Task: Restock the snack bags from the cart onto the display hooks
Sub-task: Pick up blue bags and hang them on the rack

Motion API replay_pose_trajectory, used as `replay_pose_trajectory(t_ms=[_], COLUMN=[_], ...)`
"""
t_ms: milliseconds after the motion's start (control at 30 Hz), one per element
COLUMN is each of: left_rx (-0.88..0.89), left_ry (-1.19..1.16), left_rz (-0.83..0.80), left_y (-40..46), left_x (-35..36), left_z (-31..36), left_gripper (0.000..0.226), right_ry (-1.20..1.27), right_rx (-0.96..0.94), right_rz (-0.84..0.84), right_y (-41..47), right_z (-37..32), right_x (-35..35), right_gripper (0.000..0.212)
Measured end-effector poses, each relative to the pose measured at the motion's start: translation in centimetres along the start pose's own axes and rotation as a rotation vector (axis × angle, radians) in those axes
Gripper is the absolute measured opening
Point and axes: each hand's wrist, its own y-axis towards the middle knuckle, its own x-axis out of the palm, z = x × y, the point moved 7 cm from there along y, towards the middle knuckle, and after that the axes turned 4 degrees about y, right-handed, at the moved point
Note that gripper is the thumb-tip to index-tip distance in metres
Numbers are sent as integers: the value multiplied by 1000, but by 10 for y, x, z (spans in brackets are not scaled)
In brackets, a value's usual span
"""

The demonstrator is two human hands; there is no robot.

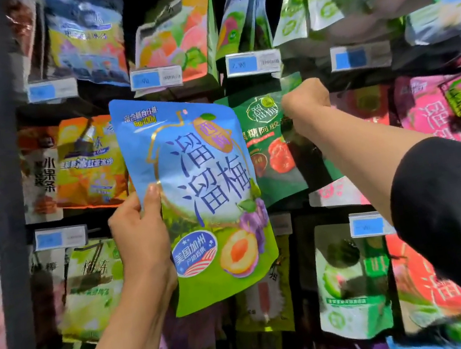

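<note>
Above left grip [139,234]: blue bag [195,186].

Centre: blue-to-green snack bag [196,197] with dark blue characters and orange-fleshed plum print; right of centre: dark green bag [266,138], red fruit print; right: pink bag [445,110]; lower right: black sleeve [456,214].

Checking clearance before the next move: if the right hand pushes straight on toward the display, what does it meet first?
Probably the dark green snack bag. The right hand is already fisted at its upper right corner, apparently gripping it, though depth is hard to judge from one view.
</note>
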Motion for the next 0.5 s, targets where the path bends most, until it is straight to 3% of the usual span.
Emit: replay_pose_trajectory(t_ms=[400, 500], left_rx=[-33, -53], left_ry=[0, 14], left_rz=[-26, -40], left_y=[1, -3], left_x=[4, 3], left_z=[2, -6], left_gripper=[27, 28], right_ry=[-112, -216], right_rx=[-23, -201], right_rz=[38, 165], right_y=[-15, -35], right_z=[5, 10], right_x=[13, 17], right_gripper=[31, 58])
